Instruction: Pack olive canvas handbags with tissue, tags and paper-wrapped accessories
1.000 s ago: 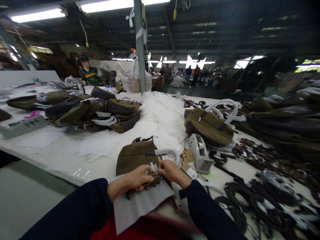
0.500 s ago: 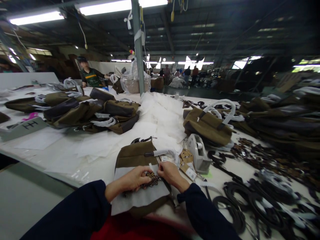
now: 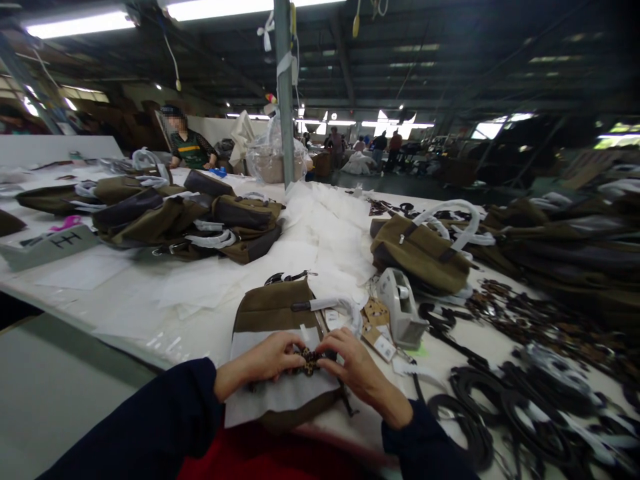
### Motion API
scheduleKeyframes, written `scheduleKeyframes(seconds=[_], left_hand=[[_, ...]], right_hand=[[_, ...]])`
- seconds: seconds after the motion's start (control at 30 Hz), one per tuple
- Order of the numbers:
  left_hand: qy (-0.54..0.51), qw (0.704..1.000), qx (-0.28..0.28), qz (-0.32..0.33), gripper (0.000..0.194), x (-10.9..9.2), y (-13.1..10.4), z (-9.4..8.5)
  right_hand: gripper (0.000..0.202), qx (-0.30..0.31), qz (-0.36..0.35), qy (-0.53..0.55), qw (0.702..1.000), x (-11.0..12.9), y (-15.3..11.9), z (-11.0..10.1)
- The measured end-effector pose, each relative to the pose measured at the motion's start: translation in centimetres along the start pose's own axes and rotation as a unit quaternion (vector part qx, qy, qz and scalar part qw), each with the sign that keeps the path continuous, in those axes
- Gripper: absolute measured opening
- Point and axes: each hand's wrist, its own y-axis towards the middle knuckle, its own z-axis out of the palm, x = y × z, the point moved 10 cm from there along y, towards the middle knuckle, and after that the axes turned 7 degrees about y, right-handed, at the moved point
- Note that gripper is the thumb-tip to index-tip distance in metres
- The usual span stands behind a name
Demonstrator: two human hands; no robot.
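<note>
An olive bag (image 3: 270, 305) lies in front of me with a white sheet (image 3: 275, 399) across its lower part. A white-wrapped handle (image 3: 340, 305) extends from its right side. Above the sheet, my left hand (image 3: 273, 357) is closed on a small leopard-patterned piece (image 3: 309, 360) with dark bits around it. From the right, my right hand (image 3: 350, 363) pinches the other side of that piece between thumb and fingers. Just right of the bag, brown tags (image 3: 375, 323) lie beside a grey tape dispenser (image 3: 401, 310).
Olive bags (image 3: 170, 220) are piled at the left, and another bag (image 3: 420, 253) stands behind the dispenser. Black straps (image 3: 473, 400) and dark brown pieces (image 3: 520, 307) spread over the right side. Across the table is a person (image 3: 190, 148); thin white sheets (image 3: 325, 227) cover the middle.
My right hand has turned and its fingers have spread around the patterned piece. The view has shifted slightly, and the person across the table is now more upright, with arms nearer the body.
</note>
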Motion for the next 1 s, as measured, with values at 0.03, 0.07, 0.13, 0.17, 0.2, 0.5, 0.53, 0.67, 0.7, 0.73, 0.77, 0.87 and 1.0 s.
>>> scheduleKeyframes(seconds=[0.03,0.07,0.13,0.17,0.2,0.5,0.53,0.67,0.7,0.73,0.77,0.87,1.0], left_hand=[[0.0,1.0,-0.002,0.001,0.031,0.0,0.0,0.0],[0.001,1.0,-0.004,0.003,0.031,-0.1,0.0,0.0],[0.004,1.0,-0.005,0.006,0.031,-0.3,-0.1,0.0],[0.008,1.0,-0.005,0.007,0.031,-0.3,-0.2,-0.1],[0.014,1.0,-0.007,0.007,0.03,-0.4,-0.3,-0.2],[0.241,0.966,-0.049,0.082,0.023,-3.0,-1.6,-0.6],[0.283,0.955,-0.056,0.073,0.026,-3.0,-1.8,-0.4],[0.4,0.912,-0.072,0.045,0.034,-3.2,-2.8,0.3],[0.402,0.911,-0.074,0.052,0.033,-3.4,-3.1,0.4],[0.392,0.914,-0.08,0.061,0.032,-3.5,-3.4,0.4],[0.376,0.92,-0.086,0.07,0.031,-3.6,-3.7,0.2],[0.319,0.939,-0.099,0.085,0.027,-2.8,-4.8,-1.0],[0.275,0.953,-0.105,0.076,0.022,-1.3,-6.5,-3.1]], right_hand=[[0.014,0.009,-0.007,0.001,1.0,0.3,-0.3,0.1],[0.021,0.022,-0.017,0.0,1.0,0.6,-0.6,0.3],[0.038,0.053,-0.043,-0.016,0.998,1.3,-1.3,1.1],[0.041,0.064,-0.055,-0.033,0.996,1.5,-1.7,1.6],[0.038,0.068,-0.064,-0.054,0.994,1.7,-2.0,1.9],[0.014,-0.089,-0.07,-0.08,0.99,1.9,-1.3,1.6],[0.013,-0.093,-0.06,-0.074,0.991,1.6,-0.9,1.8],[0.01,-0.047,0.012,-0.037,0.998,0.0,0.5,3.2],[0.01,-0.035,0.03,-0.021,0.999,-0.4,0.7,3.4],[0.01,-0.028,0.047,-0.003,0.999,-0.7,0.7,3.5],[0.009,-0.026,0.06,0.015,0.998,-1.0,0.8,3.5],[0.008,-0.03,0.091,0.051,0.994,-1.7,0.7,3.3],[0.007,-0.036,0.114,0.067,0.991,-2.7,0.7,3.4]])
